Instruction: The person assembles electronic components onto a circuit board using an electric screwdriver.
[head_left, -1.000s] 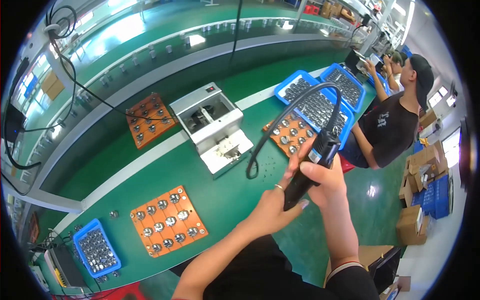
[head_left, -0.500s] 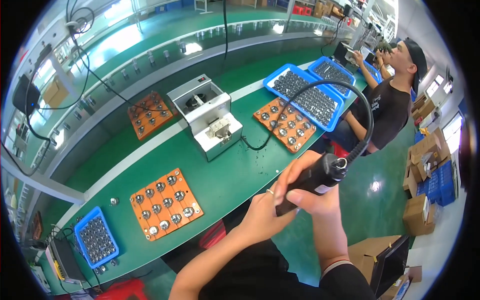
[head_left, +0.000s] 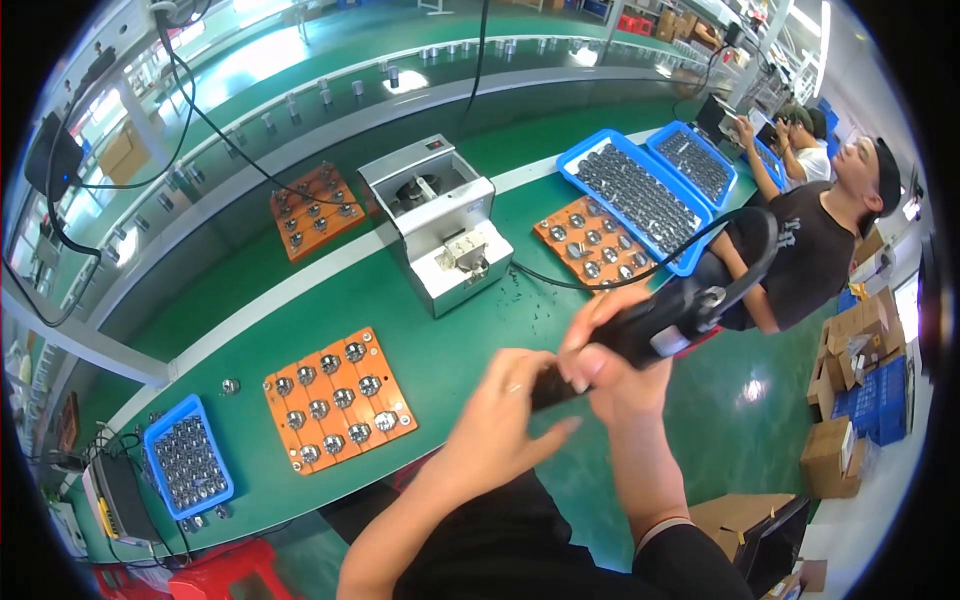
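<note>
My right hand (head_left: 625, 375) is wrapped round a black corded electric screwdriver (head_left: 650, 335), which slants across above the bench's front edge. A metal hanging ring and a thick black cable are at its upper end. Beside its lower end is my left hand (head_left: 500, 420), fingers stretched and thumb spread apart; a ring sits on one finger. The tool's tip is hidden behind that hand. Left of my hands, an orange fixture plate (head_left: 327, 408) carries rows of shiny round metal parts. Behind them stands a grey and white screw feeder (head_left: 450, 270) with an open top.
A small blue tray (head_left: 150, 450) of metal parts stands at left. Another orange plate (head_left: 548, 232) and a big blue tray (head_left: 570, 160) lie right of the feeder. A third plate (head_left: 310, 240) is behind. A co-worker (head_left: 830, 240) sits at right; cartons (head_left: 830, 455) stand on the floor.
My left hand has loosened from the screwdriver's lower end, its thumb now spread away. The screwdriver's cable end has swung to the right and the cable hangs lower. The whole view has shifted slightly.
</note>
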